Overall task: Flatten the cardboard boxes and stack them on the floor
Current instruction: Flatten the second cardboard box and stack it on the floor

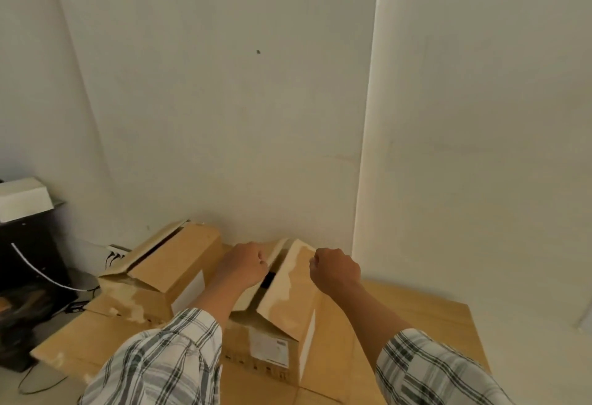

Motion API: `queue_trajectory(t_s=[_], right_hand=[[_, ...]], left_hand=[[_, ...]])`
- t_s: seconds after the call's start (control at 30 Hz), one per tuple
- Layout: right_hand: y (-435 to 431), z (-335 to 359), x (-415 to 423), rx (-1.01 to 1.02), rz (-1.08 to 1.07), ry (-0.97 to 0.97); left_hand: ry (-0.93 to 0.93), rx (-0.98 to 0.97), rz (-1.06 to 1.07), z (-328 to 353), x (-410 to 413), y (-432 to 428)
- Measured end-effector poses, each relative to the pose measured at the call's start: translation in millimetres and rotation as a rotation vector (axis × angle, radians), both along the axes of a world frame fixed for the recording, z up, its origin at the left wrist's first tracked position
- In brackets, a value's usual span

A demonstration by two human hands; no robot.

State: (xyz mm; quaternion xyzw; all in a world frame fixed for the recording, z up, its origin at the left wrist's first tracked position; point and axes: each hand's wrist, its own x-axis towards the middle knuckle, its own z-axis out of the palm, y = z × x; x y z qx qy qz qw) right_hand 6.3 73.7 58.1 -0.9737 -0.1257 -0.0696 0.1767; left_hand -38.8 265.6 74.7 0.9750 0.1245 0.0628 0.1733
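Observation:
Two brown cardboard boxes stand on a larger cardboard surface [400, 324] against the wall. The nearer box [285, 315] is in front of me, its top flaps raised with a dark gap between them. My left hand [243, 265] is closed on the left flap. My right hand [334, 268] is fisted at the edge of the right flap [294, 276]; its grip is hidden behind the knuckles. The second box [173, 263] sits to the left with its top flaps partly lifted. Both my sleeves are plaid.
White walls close the space behind, with a corner edge on the right. At the left stands a dark cabinet [28, 254] with a white box [24, 198] on top, a power strip [117, 250] and cables on the floor.

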Motion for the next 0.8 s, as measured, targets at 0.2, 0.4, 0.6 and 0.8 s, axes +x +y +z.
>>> queue_trajectory(t_s=[0.2,0.4,0.6,0.8], right_hand=[[77,-43,26,-0.079,-0.062,0.079],[139,-89,22,-0.024,-0.219,0.149],[161,-103,10,-0.018,-0.355,0.161],[129,-74,11,-0.233,-0.462,0.065]], left_hand=[[0.072,-0.027,-0.114,-39,51,64],[0.128,-0.006,-0.319,-81,94,95],[0.098,0.046,-0.570,-111,109,86],[0.096,0.330,-0.564,-109,107,73]])
